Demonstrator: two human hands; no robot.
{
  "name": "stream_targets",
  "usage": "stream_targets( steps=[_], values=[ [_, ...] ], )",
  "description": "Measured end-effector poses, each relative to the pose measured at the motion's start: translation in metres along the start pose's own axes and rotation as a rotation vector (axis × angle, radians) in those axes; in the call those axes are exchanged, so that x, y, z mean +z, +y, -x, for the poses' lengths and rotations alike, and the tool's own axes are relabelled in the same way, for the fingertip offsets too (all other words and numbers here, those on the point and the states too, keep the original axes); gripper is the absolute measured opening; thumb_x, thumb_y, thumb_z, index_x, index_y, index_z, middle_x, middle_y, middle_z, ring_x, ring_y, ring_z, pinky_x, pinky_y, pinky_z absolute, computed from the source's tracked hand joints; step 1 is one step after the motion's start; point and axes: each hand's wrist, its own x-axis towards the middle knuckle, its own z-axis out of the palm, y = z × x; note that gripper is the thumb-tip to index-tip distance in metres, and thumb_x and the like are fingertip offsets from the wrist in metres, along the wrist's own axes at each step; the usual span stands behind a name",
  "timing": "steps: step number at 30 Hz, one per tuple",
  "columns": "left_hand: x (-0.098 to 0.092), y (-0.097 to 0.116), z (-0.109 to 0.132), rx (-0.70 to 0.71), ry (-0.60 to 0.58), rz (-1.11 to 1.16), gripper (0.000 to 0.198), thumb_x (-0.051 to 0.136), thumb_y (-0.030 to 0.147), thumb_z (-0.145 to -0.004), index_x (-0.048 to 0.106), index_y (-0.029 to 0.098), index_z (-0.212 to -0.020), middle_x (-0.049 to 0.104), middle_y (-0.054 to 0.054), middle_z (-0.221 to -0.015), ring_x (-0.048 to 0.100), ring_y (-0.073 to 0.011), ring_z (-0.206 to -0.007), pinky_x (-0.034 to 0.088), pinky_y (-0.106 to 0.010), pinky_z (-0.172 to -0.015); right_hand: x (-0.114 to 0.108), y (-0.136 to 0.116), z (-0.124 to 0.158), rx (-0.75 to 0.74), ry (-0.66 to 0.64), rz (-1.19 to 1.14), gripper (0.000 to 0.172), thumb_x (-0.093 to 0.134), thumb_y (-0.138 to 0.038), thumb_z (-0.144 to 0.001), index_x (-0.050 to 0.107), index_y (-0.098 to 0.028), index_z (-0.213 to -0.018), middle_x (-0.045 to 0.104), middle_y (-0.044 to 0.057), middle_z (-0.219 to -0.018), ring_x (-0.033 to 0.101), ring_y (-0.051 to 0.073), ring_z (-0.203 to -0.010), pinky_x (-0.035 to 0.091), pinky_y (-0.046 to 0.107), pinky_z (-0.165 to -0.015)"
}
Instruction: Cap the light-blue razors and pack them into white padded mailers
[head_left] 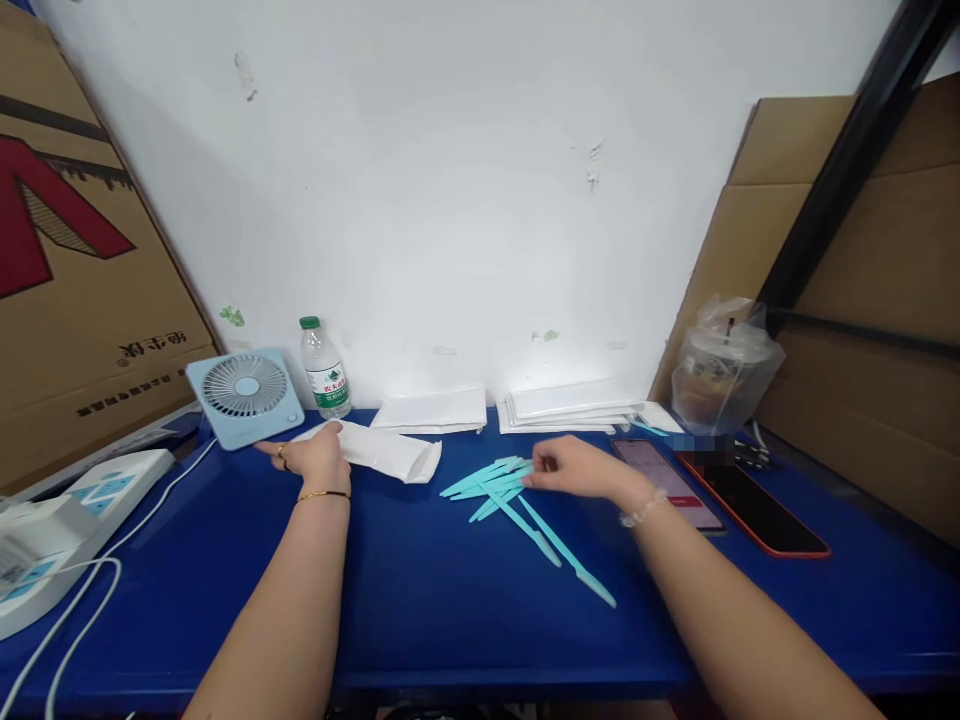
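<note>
My left hand [319,458] grips the left end of a flat white pouch [386,452], whose other end points right over the blue table. Just right of the pouch lies a loose pile of turquoise eyebrow razors [487,485] with long thin handles and paler capped tips. My right hand [566,467] is at the right side of this pile, its fingertips pinched on the end of an eyebrow razor. One razor [574,565] reaches toward me from beneath that hand. The fingers partly hide what they hold.
White pouches [431,410] lie along the wall, with another stack [566,402] to their right. A blue fan [246,395] and water bottle [325,370] stand left, near a power strip [97,500]. Two phones [757,500] and a bagged drink cup [724,370] are right.
</note>
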Motion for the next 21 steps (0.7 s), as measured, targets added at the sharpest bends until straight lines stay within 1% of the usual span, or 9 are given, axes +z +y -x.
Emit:
stream_targets(
  steps=[2,4,5,7,9,12,14,16,21],
  values=[
    [-0.003,0.002,0.004,0.377,0.055,-0.157,0.099,0.074,0.017,-0.051,0.023,0.014,-0.135,0.013,-0.022,-0.144,0.013,-0.0338,-0.136,0.018,-0.048,-0.11,-0.009,-0.001,0.013,0.062,-0.262,0.062,0.039,0.07,-0.054,-0.06,0.062,-0.018,-0.073,0.06,0.0,-0.067,0.052,0.014,-0.059,0.034,0.023,-0.049],
    [-0.001,0.005,0.02,0.67,-0.109,-0.221,0.081,0.069,0.023,-0.062,0.031,0.014,-0.134,0.024,-0.018,-0.141,0.019,-0.0319,-0.135,0.018,-0.047,-0.111,-0.011,-0.006,0.021,0.098,-0.396,0.129,0.043,0.076,-0.051,-0.049,0.064,-0.018,-0.072,0.06,-0.001,-0.065,0.052,0.014,-0.057,0.032,0.023,-0.046],
    [0.002,0.006,0.032,0.735,-0.268,-0.227,0.064,0.063,0.024,-0.068,0.041,0.016,-0.128,0.038,-0.014,-0.133,0.032,-0.029,-0.128,0.024,-0.046,-0.108,-0.01,-0.01,0.023,0.104,-0.416,0.162,0.043,0.077,-0.05,-0.047,0.064,-0.018,-0.072,0.06,-0.001,-0.065,0.052,0.014,-0.056,0.031,0.023,-0.045],
    [0.008,0.003,0.061,0.742,-0.715,-0.28,0.042,0.056,0.028,-0.076,0.053,0.018,-0.116,0.053,-0.01,-0.114,0.05,-0.0247,-0.111,0.04,-0.042,-0.097,-0.007,-0.017,0.025,0.094,-0.411,0.212,0.039,0.076,-0.048,-0.047,0.064,-0.018,-0.07,0.06,-0.001,-0.065,0.052,0.014,-0.056,0.031,0.023,-0.045],
    [0.011,-0.005,0.093,0.824,-1.135,-0.388,0.04,0.056,0.036,-0.078,0.056,0.021,-0.115,0.054,-0.009,-0.115,0.05,-0.0241,-0.11,0.04,-0.041,-0.096,-0.002,-0.021,0.024,0.075,-0.402,0.223,0.031,0.074,-0.041,-0.051,0.064,-0.019,-0.069,0.06,-0.001,-0.066,0.052,0.014,-0.057,0.031,0.023,-0.045],
    [0.008,-0.017,0.126,0.881,-1.498,-0.554,0.058,0.058,0.048,-0.076,0.049,0.021,-0.127,0.048,-0.012,-0.127,0.042,-0.0275,-0.119,0.037,-0.04,-0.099,0.005,-0.019,0.022,0.057,-0.318,0.227,0.017,0.07,-0.024,-0.054,0.064,-0.021,-0.07,0.063,0.0,-0.069,0.054,0.015,-0.056,0.031,0.023,-0.045],
    [0.004,-0.021,0.136,0.879,-1.64,-0.641,0.072,0.064,0.054,-0.069,0.046,0.021,-0.13,0.049,-0.013,-0.126,0.042,-0.0299,-0.118,0.037,-0.04,-0.097,0.009,-0.014,0.02,0.052,-0.187,0.278,0.019,0.065,-0.012,-0.054,0.064,-0.022,-0.07,0.064,0.002,-0.071,0.056,0.016,-0.057,0.031,0.023,-0.046],
    [0.002,-0.02,0.14,0.875,-1.703,-0.684,0.075,0.07,0.054,-0.063,0.05,0.022,-0.127,0.053,-0.011,-0.118,0.046,-0.0299,-0.111,0.039,-0.039,-0.092,0.013,-0.009,0.017,0.069,-0.057,0.341,0.023,0.06,-0.004,-0.054,0.063,-0.022,-0.068,0.064,0.003,-0.072,0.057,0.018,-0.059,0.031,0.024,-0.047],
    [0.001,-0.013,0.142,0.8,-1.778,-0.642,0.046,0.065,0.042,-0.071,0.058,0.023,-0.112,0.058,-0.006,-0.1,0.053,-0.023,-0.095,0.043,-0.032,-0.078,0.01,0.008,0.008,0.127,0.061,0.345,0.026,0.055,0.003,-0.054,0.06,-0.02,-0.063,0.063,0.004,-0.069,0.057,0.018,-0.058,0.031,0.025,-0.047]
  ],
)
